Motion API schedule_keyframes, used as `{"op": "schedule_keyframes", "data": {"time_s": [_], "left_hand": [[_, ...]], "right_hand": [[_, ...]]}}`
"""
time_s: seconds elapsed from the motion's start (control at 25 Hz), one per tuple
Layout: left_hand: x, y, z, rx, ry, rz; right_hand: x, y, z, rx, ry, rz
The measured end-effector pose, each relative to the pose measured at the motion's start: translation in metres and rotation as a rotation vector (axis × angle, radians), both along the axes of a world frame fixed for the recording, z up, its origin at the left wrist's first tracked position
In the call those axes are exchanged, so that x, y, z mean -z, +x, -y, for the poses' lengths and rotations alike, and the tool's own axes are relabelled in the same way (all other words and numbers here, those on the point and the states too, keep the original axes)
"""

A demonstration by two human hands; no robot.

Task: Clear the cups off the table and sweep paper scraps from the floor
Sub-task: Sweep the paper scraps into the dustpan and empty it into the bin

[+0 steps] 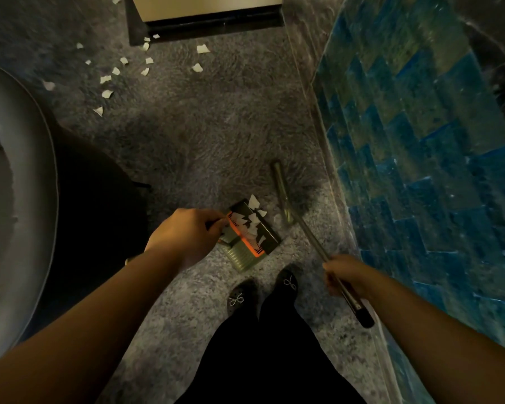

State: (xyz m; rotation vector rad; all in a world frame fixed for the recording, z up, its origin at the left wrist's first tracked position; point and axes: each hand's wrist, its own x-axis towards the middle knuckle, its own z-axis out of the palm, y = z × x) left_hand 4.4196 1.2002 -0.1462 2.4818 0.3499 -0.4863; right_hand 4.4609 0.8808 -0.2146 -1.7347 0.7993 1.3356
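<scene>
My left hand [187,236] grips the handle of a dark dustpan [252,234] with an orange comb strip, resting on the grey floor. Several white paper scraps [255,217] lie in the pan. My right hand [346,274] grips the metal handle of a broom [309,234]; its dark bristle head [298,185] sits on the floor just right of the pan. More white paper scraps [114,74] are scattered on the floor farther ahead, toward the upper left.
A round white table edge [27,176] fills the left side, with a dark chair [99,199] beside it. A blue tiled wall [420,141] runs along the right. A cabinet base [204,21] stands ahead. My feet [263,290] are just behind the dustpan.
</scene>
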Motion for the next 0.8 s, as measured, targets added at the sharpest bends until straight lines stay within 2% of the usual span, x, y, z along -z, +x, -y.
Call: {"op": "schedule_keyframes", "data": {"time_s": [0.12, 0.32, 0.6, 0.8], "left_hand": [[0.0, 0.0, -0.001, -0.003, -0.004, 0.018], [0.0, 0.0, 0.0, 0.002, -0.006, 0.029], [-0.004, -0.003, 0.006, -0.005, -0.004, 0.015], [-0.002, -0.006, 0.007, -0.015, 0.012, 0.029]], "right_hand": [[0.015, 0.012, -0.007, -0.027, -0.113, -0.005], [0.022, 0.006, 0.0, -0.187, -0.066, 0.171], [0.022, 0.006, 0.02, -0.412, -0.129, 0.32], [0.041, 0.044, -0.008, -0.528, -0.12, 0.247]]}}
